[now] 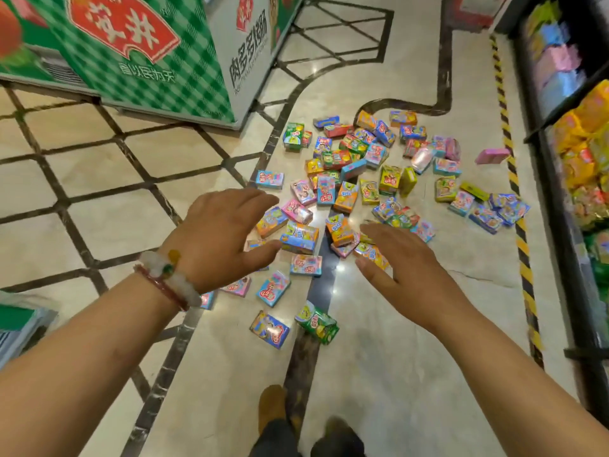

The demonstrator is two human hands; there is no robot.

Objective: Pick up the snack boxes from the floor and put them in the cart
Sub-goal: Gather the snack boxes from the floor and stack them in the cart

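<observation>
Several small colourful snack boxes lie scattered across the shiny tiled floor. My left hand, with bracelets on its wrist, hovers palm down over the near left boxes with fingers spread and holds nothing. My right hand hovers beside it over the boxes in the pile's near middle, fingers straight and empty. Between the two hands lie a blue and yellow box and an orange box. A green box and a blue box lie nearest to me. No cart is in view.
A green checked chest freezer stands at the upper left. Store shelves with bagged goods line the right side behind a yellow and black floor stripe. A pink box lies near the shelf. My shoes show at the bottom.
</observation>
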